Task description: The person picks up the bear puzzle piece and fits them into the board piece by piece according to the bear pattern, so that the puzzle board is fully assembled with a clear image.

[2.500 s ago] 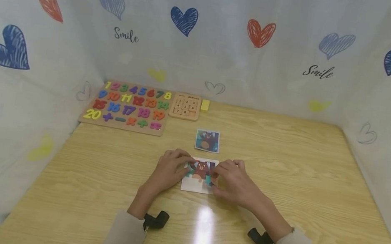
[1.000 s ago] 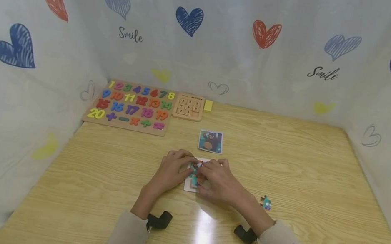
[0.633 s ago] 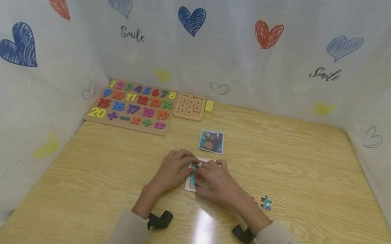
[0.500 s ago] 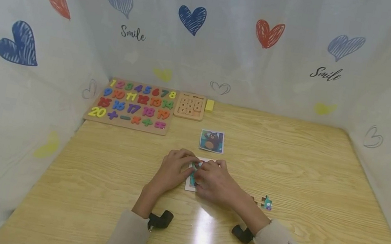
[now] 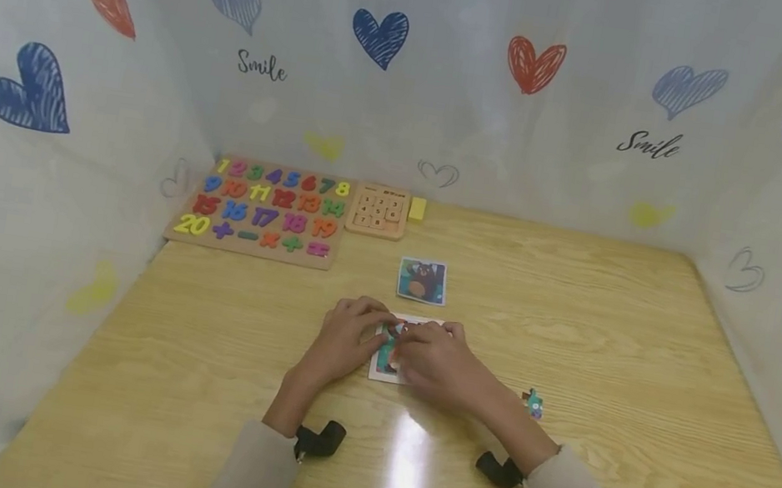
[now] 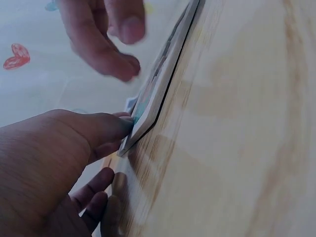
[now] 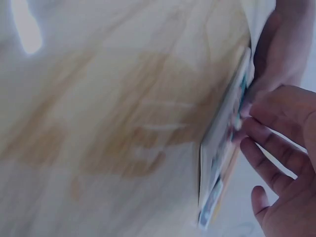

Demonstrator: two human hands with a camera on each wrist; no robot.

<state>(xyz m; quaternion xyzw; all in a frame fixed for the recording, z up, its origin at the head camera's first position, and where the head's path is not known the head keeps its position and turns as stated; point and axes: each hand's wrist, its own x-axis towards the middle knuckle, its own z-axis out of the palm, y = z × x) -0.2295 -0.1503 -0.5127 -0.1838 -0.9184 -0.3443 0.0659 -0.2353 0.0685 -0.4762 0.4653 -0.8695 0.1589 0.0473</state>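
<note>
A small bear jigsaw puzzle in a white tray (image 5: 382, 376) lies before me in the head view. My left hand (image 5: 344, 340) holds its left edge, the thumb pressing the near corner in the left wrist view. Over the puzzle's right part is my right hand (image 5: 440, 363), fingers loosely bent. The left wrist view shows these right fingers (image 6: 129, 30) raised a little above the tray, with no piece visible between them. They cover much of the picture in the head view. A loose teal puzzle piece (image 5: 534, 404) lies beside my right wrist.
Just beyond the puzzle lies a bear picture card (image 5: 422, 281). A board of coloured numbers (image 5: 254, 215) sits at the back left, beside a wooden sliding number puzzle (image 5: 377, 212) and a small yellow block (image 5: 417, 209). Heart-printed curtains (image 5: 454, 76) enclose the table.
The right hand moved left over the puzzle, worked at its lower left, then shifted slightly right. Picture pieces now show in the formerly white lower-left part. The left hand stayed at the edge.
</note>
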